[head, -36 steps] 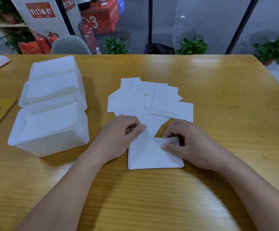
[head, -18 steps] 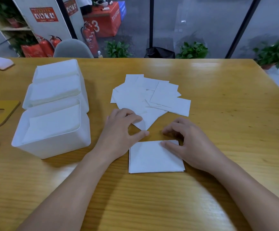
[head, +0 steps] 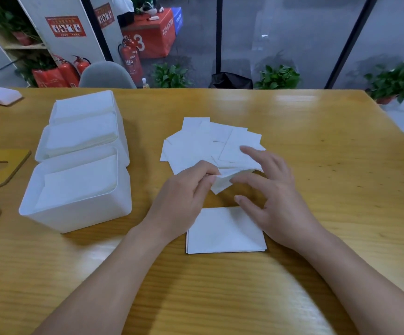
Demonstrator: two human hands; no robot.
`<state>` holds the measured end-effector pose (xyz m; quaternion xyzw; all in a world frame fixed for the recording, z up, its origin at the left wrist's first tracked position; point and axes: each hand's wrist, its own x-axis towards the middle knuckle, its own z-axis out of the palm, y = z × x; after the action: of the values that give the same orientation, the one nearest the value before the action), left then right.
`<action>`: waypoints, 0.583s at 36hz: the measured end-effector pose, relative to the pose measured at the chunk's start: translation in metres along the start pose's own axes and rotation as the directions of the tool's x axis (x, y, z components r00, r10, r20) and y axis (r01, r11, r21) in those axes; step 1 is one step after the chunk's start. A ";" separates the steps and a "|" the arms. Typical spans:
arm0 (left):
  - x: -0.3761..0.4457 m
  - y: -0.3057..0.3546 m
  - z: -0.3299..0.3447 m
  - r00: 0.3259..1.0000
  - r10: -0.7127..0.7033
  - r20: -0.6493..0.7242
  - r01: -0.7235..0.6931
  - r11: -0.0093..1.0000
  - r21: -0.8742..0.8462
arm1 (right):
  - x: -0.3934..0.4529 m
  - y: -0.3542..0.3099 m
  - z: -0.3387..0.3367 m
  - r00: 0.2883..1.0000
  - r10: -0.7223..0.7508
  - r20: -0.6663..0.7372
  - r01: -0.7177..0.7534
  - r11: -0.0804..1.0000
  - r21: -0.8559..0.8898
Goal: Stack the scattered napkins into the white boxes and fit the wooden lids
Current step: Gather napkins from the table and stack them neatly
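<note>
We gather napkins on the wooden table [head: 317, 146].

Our neat napkin stack [head: 222, 234] lies flat, long side running left to right, near the scattered napkins [head: 203, 146]. Our left hand [head: 184, 197] pinches one napkin's corner; our right hand [head: 276, 197] hovers, fingers spread apart. White boxes [head: 75, 209] sit left.

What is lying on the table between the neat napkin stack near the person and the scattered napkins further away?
In the head view, only bare table lies between the neat stack and the scattered napkins; both hands hover above it.
</note>
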<state>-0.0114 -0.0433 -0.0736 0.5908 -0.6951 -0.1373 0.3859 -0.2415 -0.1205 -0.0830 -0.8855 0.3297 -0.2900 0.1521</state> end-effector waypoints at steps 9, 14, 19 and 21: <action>-0.004 -0.002 -0.008 0.979 -0.156 -0.132 0.107 0.941 -0.320 | 0.001 0.013 0.006 0.991 -0.069 -0.113 0.062 0.996 -0.063; -0.003 -0.010 -0.010 0.959 -0.211 -0.189 0.144 0.938 -0.316 | -0.002 0.003 -0.005 0.981 0.051 -0.187 -0.007 0.973 0.230; -0.003 -0.002 -0.012 0.955 -0.230 -0.189 0.163 0.935 -0.316 | -0.003 -0.009 -0.011 0.962 0.244 -0.124 -0.124 0.793 0.596; -0.003 0.004 -0.013 0.957 -0.240 -0.163 0.175 0.925 -0.338 | -0.001 -0.010 -0.010 0.945 0.317 -0.083 -0.171 0.692 0.701</action>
<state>-0.0054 -0.0358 -0.0639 0.6018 -0.5543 -0.2280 0.5279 -0.2433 -0.1131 -0.0707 -0.6809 0.3279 -0.4542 0.4718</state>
